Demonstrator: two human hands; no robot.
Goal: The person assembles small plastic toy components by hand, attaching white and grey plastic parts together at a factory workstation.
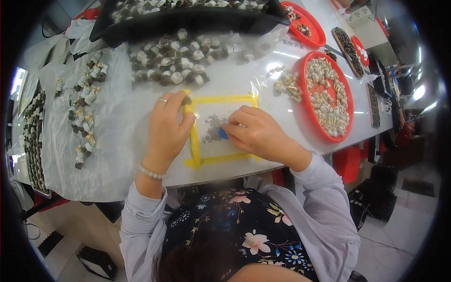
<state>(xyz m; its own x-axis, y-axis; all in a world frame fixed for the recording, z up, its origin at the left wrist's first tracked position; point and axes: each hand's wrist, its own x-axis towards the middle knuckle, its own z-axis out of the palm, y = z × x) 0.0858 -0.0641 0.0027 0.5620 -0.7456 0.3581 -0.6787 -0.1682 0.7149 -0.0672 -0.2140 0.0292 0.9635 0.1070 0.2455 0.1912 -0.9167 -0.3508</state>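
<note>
My left hand (170, 120) is closed in a pinch at the upper left corner of a yellow-taped square (221, 99) on the table. Between its thumb and forefinger is a small dark piece (187, 100). Inside the square my right hand (256, 131) has its fingers pressed together on a small blue piece (222, 133), whose kind I cannot make out. A grey smear of paste (213, 123) lies on the surface around the blue piece. Just beyond my left hand spreads a heap of small white cups with dark bases (176, 58).
A black tray (188, 21) of similar pieces stands at the back. On the right is a red round tray (348, 105) of cream-coloured pieces, with another red tray (319, 40) behind it. Finished-looking clusters (87, 124) lie on a plastic sheet (112, 155) at left.
</note>
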